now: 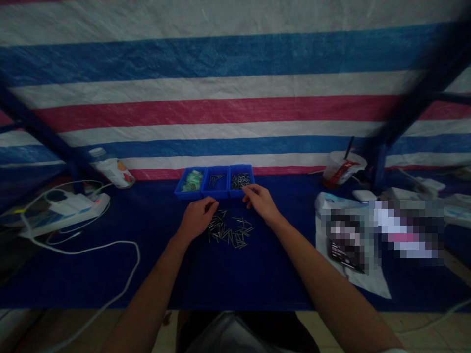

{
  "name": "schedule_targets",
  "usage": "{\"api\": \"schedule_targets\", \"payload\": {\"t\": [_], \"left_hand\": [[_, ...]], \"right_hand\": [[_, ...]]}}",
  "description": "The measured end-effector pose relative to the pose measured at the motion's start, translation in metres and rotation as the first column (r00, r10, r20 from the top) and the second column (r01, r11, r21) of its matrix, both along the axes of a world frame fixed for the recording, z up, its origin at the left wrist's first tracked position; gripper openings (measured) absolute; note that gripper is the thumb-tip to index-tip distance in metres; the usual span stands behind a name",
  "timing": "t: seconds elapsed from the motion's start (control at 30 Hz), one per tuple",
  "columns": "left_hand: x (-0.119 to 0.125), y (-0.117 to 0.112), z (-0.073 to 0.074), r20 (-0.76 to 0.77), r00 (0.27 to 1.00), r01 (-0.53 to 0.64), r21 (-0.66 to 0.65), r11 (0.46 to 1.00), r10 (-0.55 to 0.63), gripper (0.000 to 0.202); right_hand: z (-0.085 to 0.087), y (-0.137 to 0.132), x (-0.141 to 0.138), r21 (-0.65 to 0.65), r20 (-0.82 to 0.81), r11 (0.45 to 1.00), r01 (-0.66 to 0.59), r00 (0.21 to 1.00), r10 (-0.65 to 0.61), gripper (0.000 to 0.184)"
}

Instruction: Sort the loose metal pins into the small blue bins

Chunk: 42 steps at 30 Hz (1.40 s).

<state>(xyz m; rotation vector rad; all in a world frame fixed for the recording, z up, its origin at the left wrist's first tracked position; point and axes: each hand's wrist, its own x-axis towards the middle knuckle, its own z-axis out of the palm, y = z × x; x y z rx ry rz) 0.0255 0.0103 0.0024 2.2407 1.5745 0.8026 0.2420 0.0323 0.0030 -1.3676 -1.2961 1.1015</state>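
Note:
A loose pile of thin dark metal pins (235,235), like screws or nails, lies on the blue table between my hands. My left hand (196,215) is closed with its fingertips together at the pile's upper left edge. Over the front of the right blue bin (251,172), my right hand (262,202) has its fingers curled in a pinch. Whatever either hand holds is too small or hidden. That bin holds many small metal pieces (239,180). Several longer pins (214,181) lie in the middle bin (221,193); green-tinted clear packets (192,180) fill the left bin (179,189).
At left are a white power strip (84,212), its cable (137,255) and a tilted bottle (114,169). A drink cup (340,169) with a straw stands at back right. A phone (346,250) lies on a plastic packet (375,282). Striped sheeting (228,108) hangs behind.

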Motion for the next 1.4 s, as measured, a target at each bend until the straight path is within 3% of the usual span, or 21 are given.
{"api": "schedule_targets", "payload": {"t": [0.2, 0.37, 0.5, 0.7, 0.9, 1.0, 1.23, 1.4], "left_hand": [[-0.006, 0.006, -0.008, -0.141, 0.99, 0.006, 0.008, 1.0, -0.005, 0.024], [-0.003, 0.004, -0.011, -0.157, 0.984, 0.077, -0.011, 0.997, -0.078, 0.027], [0.001, 0.003, -0.012, -0.13, 0.986, 0.105, -0.025, 0.994, -0.107, 0.027], [0.003, 0.005, -0.015, -0.104, 0.986, 0.127, -0.03, 0.991, -0.129, 0.022], [0.005, 0.007, -0.016, -0.068, 0.987, 0.145, -0.041, 0.989, -0.147, 0.013], [0.006, 0.006, -0.014, -0.062, 0.988, 0.14, -0.042, 0.989, -0.143, 0.01], [0.005, 0.005, -0.014, -0.007, 0.992, 0.124, -0.005, 0.992, -0.124, 0.013], [0.006, 0.004, -0.014, -0.017, 0.983, 0.183, -0.038, 0.982, -0.184, 0.016]], "right_hand": [[-0.006, -0.003, -0.002, 0.126, 0.289, 0.974, -0.186, 0.947, 0.143, 0.017], [-0.001, -0.012, -0.007, 0.159, 0.42, 0.961, -0.228, 0.896, 0.143, 0.018], [0.002, -0.017, -0.012, 0.142, 0.471, 0.964, -0.227, 0.872, 0.136, 0.018], [-0.002, -0.018, -0.016, 0.204, 0.501, 0.961, -0.185, 0.863, 0.06, 0.042], [-0.008, -0.018, -0.012, 0.221, 0.648, 0.918, -0.329, 0.753, 0.114, 0.013], [-0.01, -0.019, -0.012, 0.205, 0.715, 0.904, -0.374, 0.688, 0.123, 0.016], [-0.013, -0.018, -0.013, 0.217, 0.739, 0.881, -0.42, 0.661, 0.132, 0.025], [-0.013, -0.02, -0.013, 0.208, 0.796, 0.839, -0.504, 0.585, 0.154, 0.022]]}}
